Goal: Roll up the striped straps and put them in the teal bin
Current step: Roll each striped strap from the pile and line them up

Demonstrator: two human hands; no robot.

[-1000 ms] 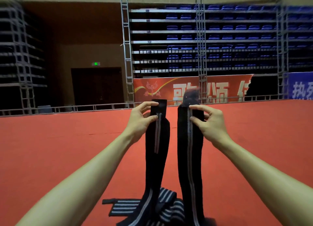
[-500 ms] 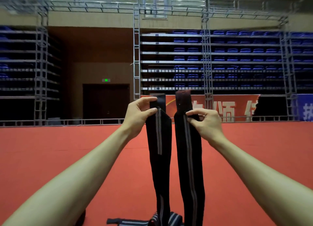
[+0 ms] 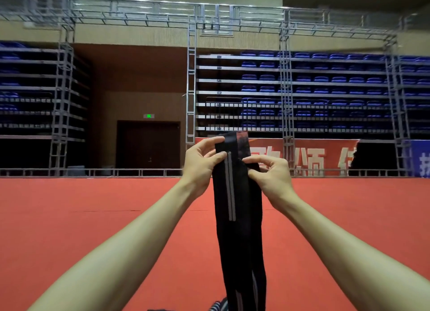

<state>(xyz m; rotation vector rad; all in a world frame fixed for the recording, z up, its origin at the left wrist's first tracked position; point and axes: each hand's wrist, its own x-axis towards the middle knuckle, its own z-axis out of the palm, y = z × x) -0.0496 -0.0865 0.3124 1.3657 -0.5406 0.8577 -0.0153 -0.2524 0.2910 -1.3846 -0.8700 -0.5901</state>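
A long black strap with two grey stripes [image 3: 235, 208] hangs in front of me, its two halves laid together and raised at arm's length. My left hand [image 3: 200, 164] pinches the top of the front half between thumb and fingers. My right hand [image 3: 271, 173] pinches the other half just beside it, fingers curled over the edge. The strap's lower part drops out of the frame at the bottom. A bit of another striped strap [image 3: 218, 306] shows on the floor. No teal bin is in view.
A wide red carpet floor [image 3: 93, 217] stretches ahead to a low metal rail. Behind it stand a metal truss frame [image 3: 190, 78], tiers of blue seats [image 3: 325, 87], a dark doorway and a red banner [image 3: 309, 157].
Both hands have come together, so the two strap halves that hung apart now overlap. The view has tilted upward, and most of the straps on the floor have left the frame.
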